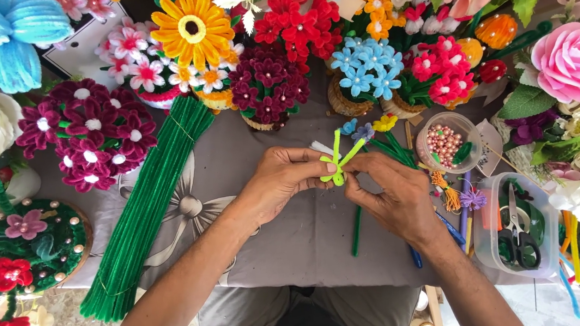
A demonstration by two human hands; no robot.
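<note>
Both hands, left (279, 179) and right (391, 194), pinch the lime twist (336, 160); it could unwind if either grip slackens, beads (444, 142) at three o'clock.

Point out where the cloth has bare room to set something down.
Bare grey cloth lies below the left hand and right hand, bordered left by the green pipe-cleaner bundle. The far edge is crowded with flower pots; the bead cup and scissors box fill the right.
</note>
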